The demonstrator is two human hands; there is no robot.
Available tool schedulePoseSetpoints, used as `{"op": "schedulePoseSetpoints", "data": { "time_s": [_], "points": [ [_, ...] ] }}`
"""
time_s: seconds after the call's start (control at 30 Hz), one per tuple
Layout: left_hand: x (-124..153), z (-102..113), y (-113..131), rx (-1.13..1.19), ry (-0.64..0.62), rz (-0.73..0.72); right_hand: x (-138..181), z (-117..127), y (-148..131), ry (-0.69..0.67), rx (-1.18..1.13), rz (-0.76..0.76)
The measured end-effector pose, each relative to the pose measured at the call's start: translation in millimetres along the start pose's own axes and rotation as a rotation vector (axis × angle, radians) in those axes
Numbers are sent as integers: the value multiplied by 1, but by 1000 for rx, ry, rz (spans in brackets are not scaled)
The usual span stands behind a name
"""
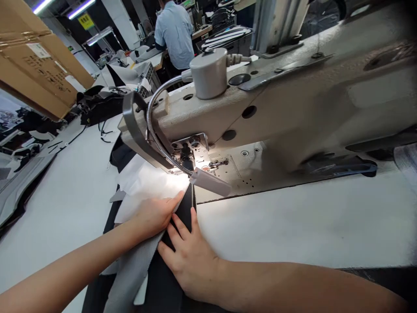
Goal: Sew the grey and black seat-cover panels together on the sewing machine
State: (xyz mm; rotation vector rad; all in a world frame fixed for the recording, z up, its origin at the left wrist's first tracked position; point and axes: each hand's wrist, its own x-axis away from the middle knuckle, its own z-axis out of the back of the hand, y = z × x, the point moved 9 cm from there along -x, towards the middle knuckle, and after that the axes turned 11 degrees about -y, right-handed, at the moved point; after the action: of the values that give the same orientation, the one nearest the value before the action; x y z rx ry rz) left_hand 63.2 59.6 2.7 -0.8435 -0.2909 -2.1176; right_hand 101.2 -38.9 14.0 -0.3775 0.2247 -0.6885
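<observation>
black fabric: matt, finely woven cloth
white sheet: thin, soft, matt, paper-like
grey piece: textured mesh-like cloth
sewing machine: painted metal, dull cream, scuffed
lamp neck: ribbed shiny metal
bench: smooth matt white

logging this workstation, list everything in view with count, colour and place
sewing machine: one, beige, centre and right on table
lamp: one, grey, lit over the needle
black fabric: one, black, from the needle to the near edge
white fabric: one, white, left of the needle
grey fabric: one, grey, near edge, left of black fabric
table: one, white, under it all
cardboard box: one, brown, top left
person: one, light blue shirt, far behind
left hand: one, flat on white fabric
right hand: one, flat on black fabric
</observation>
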Motion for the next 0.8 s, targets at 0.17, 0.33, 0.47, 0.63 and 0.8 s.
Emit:
{"op": "schedulePoseSetpoints", "data": {
  "time_s": [0.17,0.33,0.47,0.63,0.8],
  "points": [
    [9,2,2,-19,-34,90,-8,-6,-14,142,179,43],
    [6,1,7,-58,-68,202,8,-3,-11,297,211,38],
    [4,-2,8,-72,-77,206,18,2,-2,226,202,39],
    [3,4,5,172,-103,114,29,-5,17,-10,17,76],
    [-7,23,16,468,-52,-113,34,-9,27,72,-4,43]
  ]
}}
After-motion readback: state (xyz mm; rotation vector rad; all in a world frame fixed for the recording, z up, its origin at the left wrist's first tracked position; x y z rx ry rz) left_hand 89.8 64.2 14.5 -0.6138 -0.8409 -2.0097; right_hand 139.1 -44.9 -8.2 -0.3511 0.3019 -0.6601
